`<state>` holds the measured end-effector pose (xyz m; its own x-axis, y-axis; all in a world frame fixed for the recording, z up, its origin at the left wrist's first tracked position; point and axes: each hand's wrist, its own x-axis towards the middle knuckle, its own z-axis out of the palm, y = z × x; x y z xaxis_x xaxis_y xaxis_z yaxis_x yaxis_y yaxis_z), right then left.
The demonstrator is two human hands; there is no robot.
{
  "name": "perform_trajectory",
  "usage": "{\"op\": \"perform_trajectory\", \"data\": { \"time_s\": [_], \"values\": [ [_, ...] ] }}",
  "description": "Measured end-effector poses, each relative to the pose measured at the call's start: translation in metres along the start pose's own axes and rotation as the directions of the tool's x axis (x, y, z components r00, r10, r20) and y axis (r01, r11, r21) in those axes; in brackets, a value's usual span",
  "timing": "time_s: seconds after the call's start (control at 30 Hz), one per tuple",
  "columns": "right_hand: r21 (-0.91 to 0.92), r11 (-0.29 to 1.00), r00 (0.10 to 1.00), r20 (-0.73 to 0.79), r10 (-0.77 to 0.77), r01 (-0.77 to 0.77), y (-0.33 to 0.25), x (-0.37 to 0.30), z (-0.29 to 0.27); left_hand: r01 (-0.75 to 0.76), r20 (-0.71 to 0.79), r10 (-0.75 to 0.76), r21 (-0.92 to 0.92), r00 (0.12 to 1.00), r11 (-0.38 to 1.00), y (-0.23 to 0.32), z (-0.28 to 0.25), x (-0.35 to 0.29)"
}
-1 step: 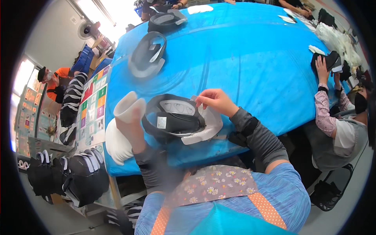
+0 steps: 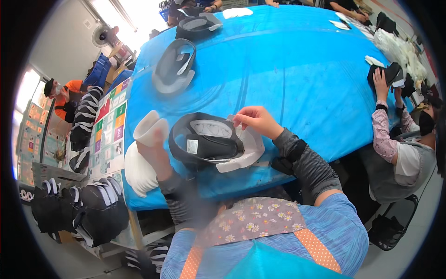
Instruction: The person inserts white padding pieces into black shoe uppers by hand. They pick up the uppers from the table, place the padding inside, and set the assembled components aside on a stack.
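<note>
Near the front edge of the blue-covered table lies a black, bowl-like fabric piece (image 2: 179, 142) with a pale padded insert and a small white label inside. A white U-shaped foam strip (image 2: 253, 151) runs round its right end. My right hand (image 2: 260, 122) is pinched at the upper end of that strip; whatever is between the fingertips is too small to make out. To the left, my left hand (image 2: 160, 153) is raised, closed on a curved white foam piece (image 2: 151, 126). Blur hides some of its fingers. Beside it sits a stack of white foam pieces (image 2: 139, 174).
Two similar grey-black pieces (image 2: 174, 67) (image 2: 195, 29) lie farther back on the table (image 2: 278, 60). Black pieces with white strips (image 2: 100, 204) are piled at lower left. A co-worker (image 2: 390, 130) handles a black piece at right. White plastic (image 2: 399, 53) lies beyond.
My left hand and its foam piece have shifted slightly left. My right hand stays at the strip's upper end, barely moved.
</note>
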<state>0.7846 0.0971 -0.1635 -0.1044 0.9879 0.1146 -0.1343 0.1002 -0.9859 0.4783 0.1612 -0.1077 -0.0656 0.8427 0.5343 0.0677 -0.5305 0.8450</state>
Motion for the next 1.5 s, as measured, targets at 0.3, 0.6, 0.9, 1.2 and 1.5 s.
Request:
{"op": "perform_trajectory", "data": {
  "time_s": [0.3, 0.6, 0.9, 1.2, 1.5],
  "values": [
    [-0.204, 0.911, 0.931, -0.004, 0.365, -0.358, -0.007, 0.093, -0.024, 0.116, -0.108, -0.160, -0.331, 0.981, 0.936, -0.078, -0.006, -0.004],
    [-0.002, 0.868, 0.868, -0.026, 0.496, -0.496, 0.034, 0.285, 0.016, 0.127, -0.209, -0.232, -0.418, 0.950, 0.899, -0.084, -0.007, -0.003],
    [0.123, 0.941, 0.882, -0.326, 0.340, -0.317, 0.065, 0.342, 0.029, 0.241, 0.079, -0.407, -0.900, 0.910, 0.363, -0.079, -0.007, 0.006],
    [-0.395, 0.898, 0.968, -0.227, 0.107, -0.192, 0.002, 0.313, -0.085, 0.257, 0.029, -0.559, -0.907, 0.829, 0.334, -0.101, -0.033, 0.003],
    [0.013, 0.974, 0.794, -0.581, -0.175, 0.224, -0.074, 0.259, -0.306, 0.325, 0.062, -0.594, -0.880, 0.802, 0.347, -0.116, -0.019, 0.004]
  ]
}}
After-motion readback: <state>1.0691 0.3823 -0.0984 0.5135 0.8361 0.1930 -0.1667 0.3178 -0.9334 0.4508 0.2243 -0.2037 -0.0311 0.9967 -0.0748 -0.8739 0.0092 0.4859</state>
